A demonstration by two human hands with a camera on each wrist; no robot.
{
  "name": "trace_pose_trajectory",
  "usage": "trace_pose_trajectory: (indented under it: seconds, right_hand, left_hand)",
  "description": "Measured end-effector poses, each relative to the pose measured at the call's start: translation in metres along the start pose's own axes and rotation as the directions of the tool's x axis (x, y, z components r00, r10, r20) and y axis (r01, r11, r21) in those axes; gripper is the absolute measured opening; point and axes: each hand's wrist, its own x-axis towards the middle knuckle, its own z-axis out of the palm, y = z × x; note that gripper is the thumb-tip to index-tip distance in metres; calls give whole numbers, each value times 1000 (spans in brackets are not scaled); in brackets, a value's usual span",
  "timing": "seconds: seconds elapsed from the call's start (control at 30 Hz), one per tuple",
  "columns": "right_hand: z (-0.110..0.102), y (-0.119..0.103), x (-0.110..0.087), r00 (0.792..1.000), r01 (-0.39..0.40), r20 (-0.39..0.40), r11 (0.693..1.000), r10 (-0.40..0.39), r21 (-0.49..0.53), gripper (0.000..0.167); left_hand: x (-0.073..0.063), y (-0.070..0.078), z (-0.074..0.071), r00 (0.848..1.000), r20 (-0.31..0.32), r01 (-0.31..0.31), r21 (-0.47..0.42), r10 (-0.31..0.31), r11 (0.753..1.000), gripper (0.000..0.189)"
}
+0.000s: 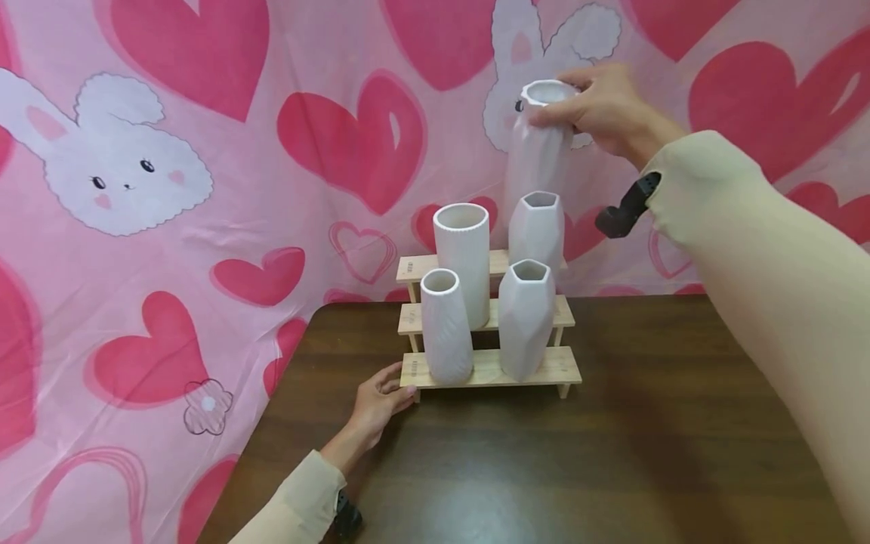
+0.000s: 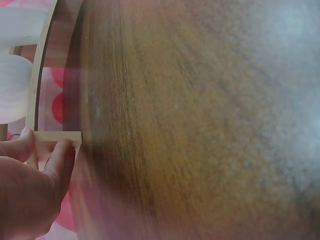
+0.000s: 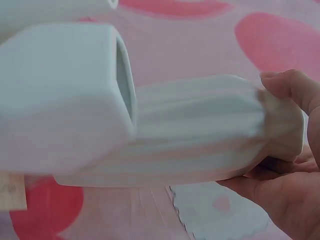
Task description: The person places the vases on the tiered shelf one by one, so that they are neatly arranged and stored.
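At the upper right of the head view, my right hand (image 1: 608,109) grips a white fluted vase (image 1: 533,155) just below its rim. This vase stands upright in the air above the top step, its lower part hidden behind a faceted vase. In the right wrist view, thumb and fingers lie on opposite sides of the neck of the fluted vase (image 3: 200,127). Low on the left, my left hand (image 1: 377,404) pinches the front left corner of a three-step wooden stand (image 1: 485,368). The left wrist view shows its thumb and fingers at the stand's leg (image 2: 60,136).
On the middle step are a ribbed cylindrical vase (image 1: 464,257) and a faceted vase (image 1: 537,227). The bottom step holds a slim textured vase (image 1: 445,325) and another faceted vase (image 1: 526,321). The stand is on a dark wooden table (image 1: 489,461), before a pink heart-patterned cloth (image 1: 319,45).
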Motion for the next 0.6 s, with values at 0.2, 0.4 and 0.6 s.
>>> trace_pose_trajectory:
  seconds: [0.2,0.4,0.6]
  right_hand:
    - [27,-7,4,998,21,56,991,-28,132,60]
    - [48,-5,2,994,3,107,999,-9,52,62]
    - [61,2,0,983,15,181,998,-3,-67,65]
  left_hand:
    - [0,0,1,1000,2,0,3,0,1000,58]
    - [-1,-2,3,1000,0,8,-5,-8,1000,57]
    - [-1,-1,3,1000,-2,7,-8,-7,1000,57]
